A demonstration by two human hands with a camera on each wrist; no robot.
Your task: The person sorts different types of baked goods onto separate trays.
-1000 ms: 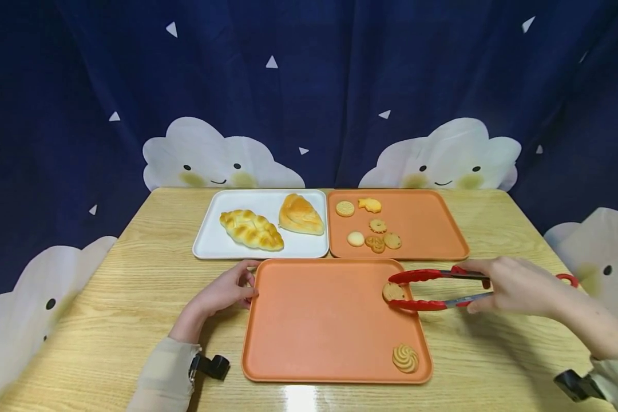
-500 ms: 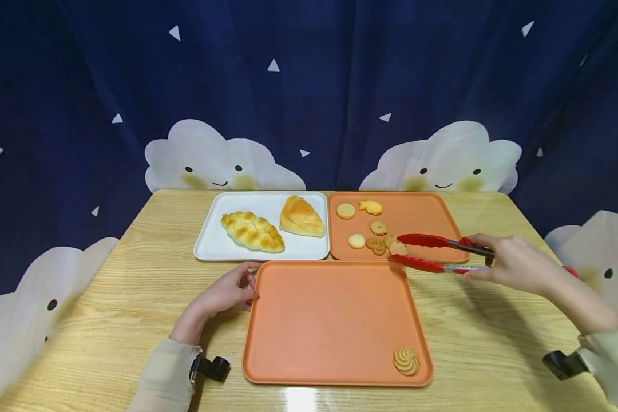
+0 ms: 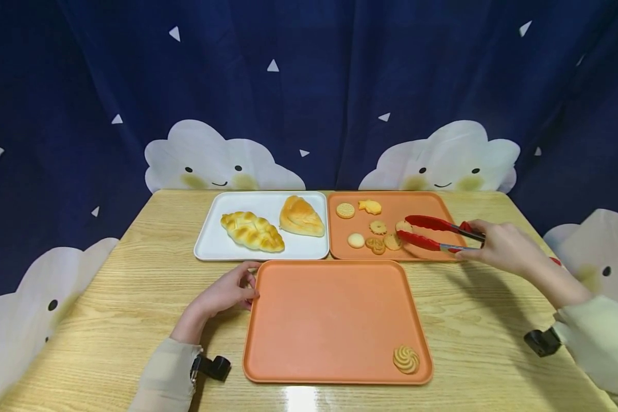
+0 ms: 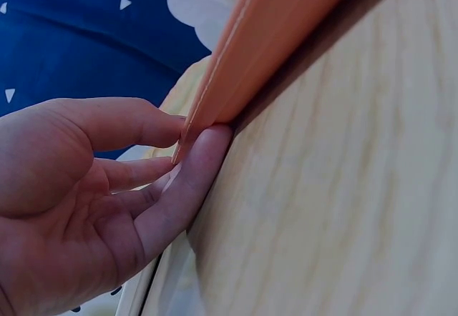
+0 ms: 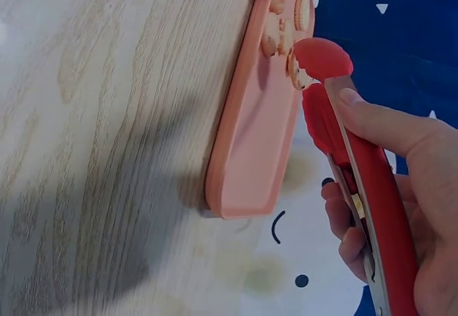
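My left hand pinches the left rim of the near orange tray; in the left wrist view the thumb lies along the rim with fingers against the tray's outer side. A swirl cookie lies in this tray's near right corner. With my right hand I grip red-tipped tongs, a round cookie between their tips. The tongs reach over the back orange tray, right of a speckled round cookie. In the right wrist view that held cookie appears above the tray surface.
Other cookies share the back tray: a fish-shaped one, a pretzel-shaped one, a ring and two round ones. A white tray beside it bears a braided loaf and a folded bread. A curtain hangs behind.
The tongs with the round cookie have moved from the near tray's right edge away to the back orange tray, then slightly right and further back. My left hand has stayed at the rim.
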